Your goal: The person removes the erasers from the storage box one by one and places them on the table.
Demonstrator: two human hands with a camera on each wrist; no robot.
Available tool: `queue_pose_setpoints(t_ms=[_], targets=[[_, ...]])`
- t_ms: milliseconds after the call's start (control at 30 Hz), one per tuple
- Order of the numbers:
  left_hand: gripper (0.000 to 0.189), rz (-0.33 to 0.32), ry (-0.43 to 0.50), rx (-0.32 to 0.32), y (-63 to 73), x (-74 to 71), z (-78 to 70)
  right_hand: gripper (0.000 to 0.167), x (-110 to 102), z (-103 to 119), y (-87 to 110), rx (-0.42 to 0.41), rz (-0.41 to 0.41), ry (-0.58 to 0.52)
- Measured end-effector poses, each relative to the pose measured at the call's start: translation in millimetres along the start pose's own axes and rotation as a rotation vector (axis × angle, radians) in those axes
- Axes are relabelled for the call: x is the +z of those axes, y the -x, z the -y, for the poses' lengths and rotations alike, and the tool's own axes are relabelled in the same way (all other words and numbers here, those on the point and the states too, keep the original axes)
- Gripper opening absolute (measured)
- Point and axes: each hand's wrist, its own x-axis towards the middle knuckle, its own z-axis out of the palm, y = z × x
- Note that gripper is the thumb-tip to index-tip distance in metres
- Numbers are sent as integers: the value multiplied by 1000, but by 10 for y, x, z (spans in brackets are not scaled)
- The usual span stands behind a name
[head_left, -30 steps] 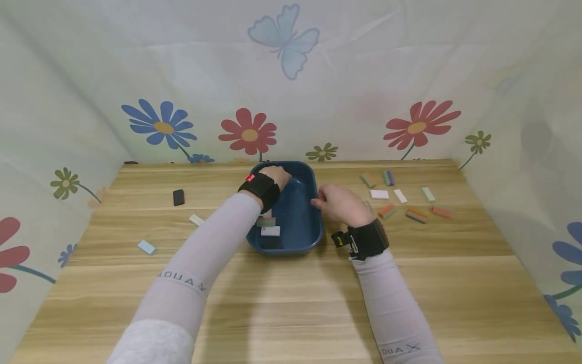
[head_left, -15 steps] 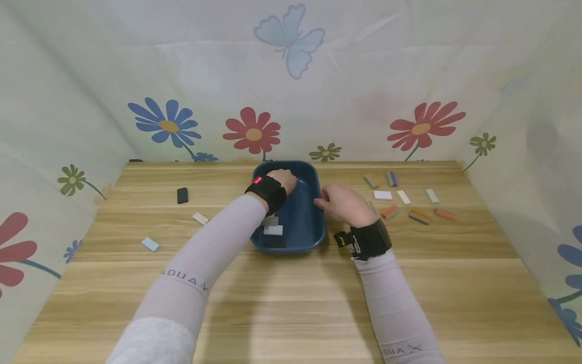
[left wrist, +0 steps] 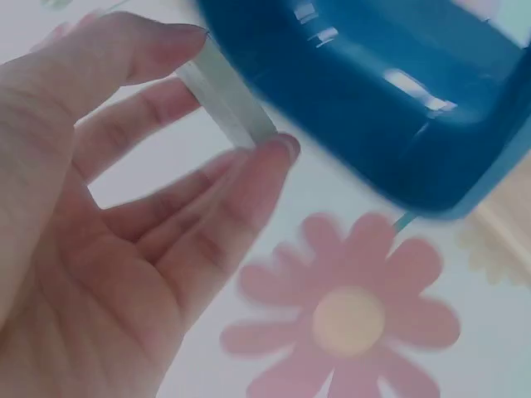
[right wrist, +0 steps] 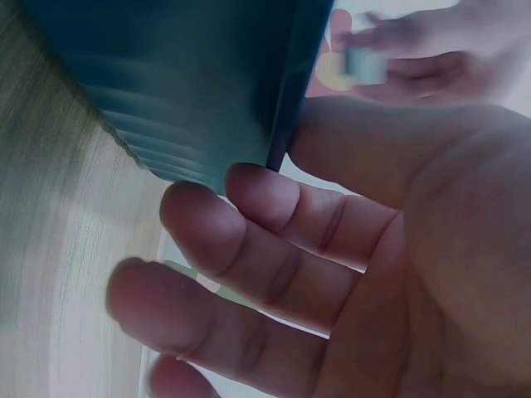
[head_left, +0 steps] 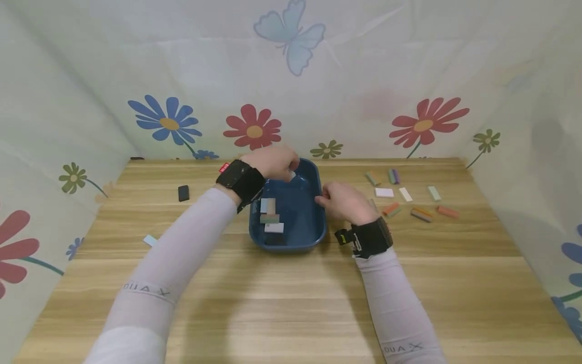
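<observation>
My left hand is over the back left of a blue plastic tub. Between thumb and fingertips it pinches a pale greenish-white block, seemingly an eraser, close by the tub's rim in the left wrist view. At the tub's right side, my right hand grips the wall, thumb over the rim and fingertips against the outside. Inside, along the left wall, lie a light blue and tan eraser, a brown-green one, a white one and a black one.
Right of the tub several erasers are scattered, among them a white one, an orange-green one and a red one. To the left lie a black eraser and a light blue one, partly behind my sleeve. A flowered curtain hangs behind.
My left hand has risen from inside the tub and shifted left, holding the pale eraser; the pieces along the tub's left wall now show. The right hand keeps its place on the wall.
</observation>
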Motion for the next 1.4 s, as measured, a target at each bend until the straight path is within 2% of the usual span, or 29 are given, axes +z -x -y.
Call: queue_pose_setpoints(t_ms=[133, 233, 300, 400, 533, 667, 800, 900, 967, 1133, 1400], targets=[[28, -135, 47, -27, 389, -189, 191, 29, 10, 32, -13, 6, 0, 4], [36, -201, 62, -94, 704, -259, 378, 29, 11, 39, -20, 11, 0, 2], [38, -218, 84, -148, 898, -245, 510, 29, 9, 30, -22, 14, 2, 0], [33, -228, 134, -195, 1146, -141, 712, 29, 2, -1, -14, 23, 4, -2], [29, -271, 199, -247, 1458, 83, 996, 30, -20, -21, -9, 27, -1, 2], [27, -287, 230, -358, 1700, 363, 1263, 30, -27, -20, -12, 15, -8, -4], [30, -240, 287, -474, 1838, 656, 1473, 30, -5, 10, -24, -4, -7, -11], [29, -216, 315, -536, 1905, 832, 1568, 30, 32, 41, -42, -13, -5, -7], [26, -202, 316, -571, 1895, 913, 1602, 30, 38, 34, -40, -11, -4, -1], [21, -162, 321, -623, 1879, 1019, 1660, 31, 51, 32, -35, -8, -4, 11], [22, -143, 329, -662, 1891, 1020, 1689, 31, 28, 41, -26, 7, 0, 15]])
